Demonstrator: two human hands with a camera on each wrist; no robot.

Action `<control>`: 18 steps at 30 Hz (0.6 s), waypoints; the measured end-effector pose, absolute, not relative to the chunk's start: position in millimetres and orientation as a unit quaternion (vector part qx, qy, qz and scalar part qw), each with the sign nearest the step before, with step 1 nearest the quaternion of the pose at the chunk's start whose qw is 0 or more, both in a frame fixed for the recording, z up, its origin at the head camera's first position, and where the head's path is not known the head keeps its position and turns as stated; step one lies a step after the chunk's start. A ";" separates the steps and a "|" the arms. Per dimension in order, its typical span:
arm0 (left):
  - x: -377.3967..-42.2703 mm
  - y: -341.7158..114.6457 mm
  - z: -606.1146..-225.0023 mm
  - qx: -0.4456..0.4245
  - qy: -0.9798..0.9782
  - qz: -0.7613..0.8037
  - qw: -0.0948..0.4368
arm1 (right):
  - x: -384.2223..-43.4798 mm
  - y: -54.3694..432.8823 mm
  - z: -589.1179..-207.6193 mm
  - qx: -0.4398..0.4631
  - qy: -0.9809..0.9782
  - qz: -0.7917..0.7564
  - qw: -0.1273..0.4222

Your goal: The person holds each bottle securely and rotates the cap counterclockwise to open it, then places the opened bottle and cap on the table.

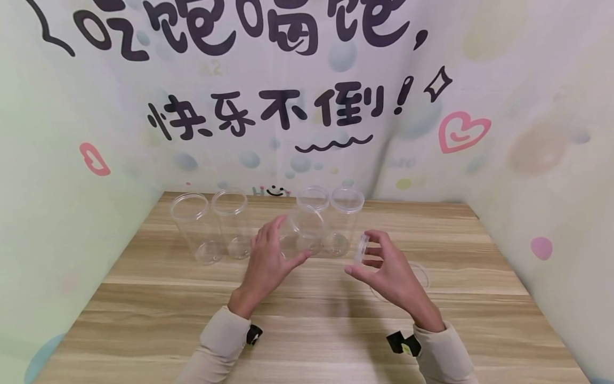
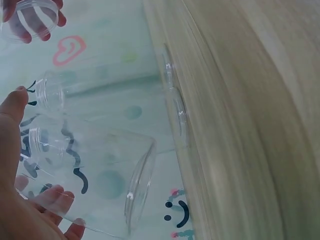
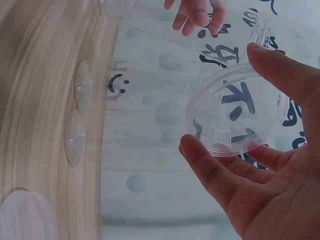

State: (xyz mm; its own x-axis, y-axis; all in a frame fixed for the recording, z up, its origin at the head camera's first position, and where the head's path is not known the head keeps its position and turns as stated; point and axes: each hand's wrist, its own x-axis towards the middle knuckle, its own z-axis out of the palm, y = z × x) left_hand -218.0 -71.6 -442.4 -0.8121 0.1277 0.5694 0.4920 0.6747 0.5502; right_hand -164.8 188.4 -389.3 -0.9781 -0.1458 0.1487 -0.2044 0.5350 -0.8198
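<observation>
My left hand [image 1: 268, 264] grips a clear plastic jar [image 2: 107, 192], which leans with its open mouth up and to the right in the head view. Fingers curl round the far side and the thumb lies on the near side. Apart from the jar, to the right, my right hand [image 1: 390, 274] pinches a clear round lid [image 3: 237, 110] by its edge between thumb and fingers. The lid stands on edge, facing the jar. Just behind the held jar are two upright clear jars, a nearer one [image 1: 346, 221] and its neighbour [image 1: 313, 194], partly hidden.
Two more clear jars, one [image 1: 192, 229] and another [image 1: 232, 224], stand upright at the left of the wooden table [image 1: 307, 341]. Another clear lid [image 3: 27, 215] lies flat on the wood, partly hidden by my right forearm in the head view. A printed wall covering [image 1: 307, 160] rises behind.
</observation>
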 end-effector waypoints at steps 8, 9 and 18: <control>-223.4 -74.8 -445.6 -0.125 -0.881 -0.386 0.244 | -164.2 195.2 -394.3 0.080 -0.881 0.466 0.024; -224.1 -75.1 -445.7 -0.118 -0.881 -0.391 0.240 | -164.1 196.0 -395.0 0.078 -0.881 0.466 0.025; -227.2 -77.0 -444.2 -0.078 -0.878 -0.418 0.219 | -164.2 203.4 -402.0 0.078 -0.884 0.461 0.029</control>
State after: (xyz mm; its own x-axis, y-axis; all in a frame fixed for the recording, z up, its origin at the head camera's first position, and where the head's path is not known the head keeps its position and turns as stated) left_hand -227.2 -77.0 -444.2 -0.8918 -0.0460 0.4502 0.3208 0.6375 0.7005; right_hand -164.2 203.4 -402.0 -0.9862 -0.1115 0.1226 -0.1643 0.5632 -0.8098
